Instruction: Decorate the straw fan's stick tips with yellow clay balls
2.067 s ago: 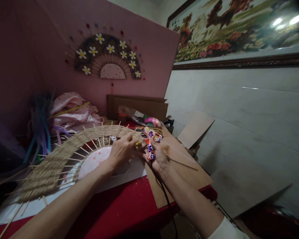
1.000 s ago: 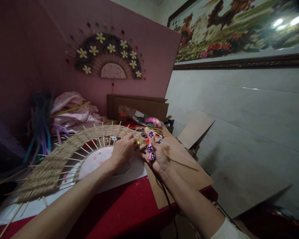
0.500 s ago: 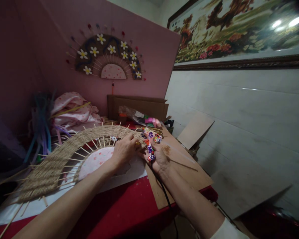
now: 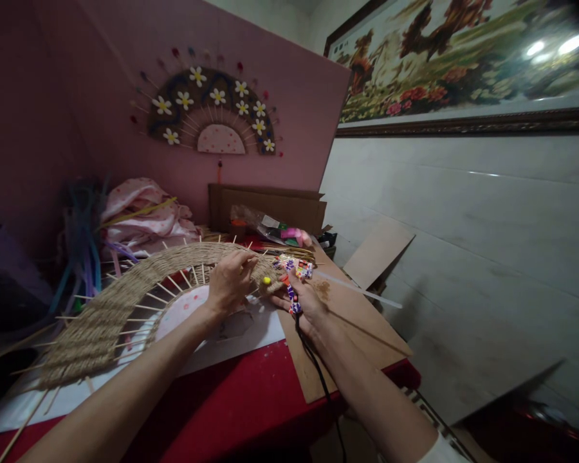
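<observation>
My right hand is closed around the handle of a glue gun covered in a purple, white and orange flower pattern. A pale glue stick sticks out of the back of the gun, and a black cord hangs from its handle. My left hand is over the right part of a woven half-ring fan, fingers curled together; whatever they may pinch is hidden. Between the hands a small yellow piece sits on the weave. Thin sticks radiate through the fan around a pink dotted half-disc.
A brown board lies at the right on the red-covered table. Behind are a plastic bag, cardboard and bunched dotted cloth. Coloured strips stand at left. A finished flowered fan hangs above.
My left hand has drawn back left from the fan's right end, uncovering the yellow piece. The glue gun has turned slightly, and its pale stick shows now.
</observation>
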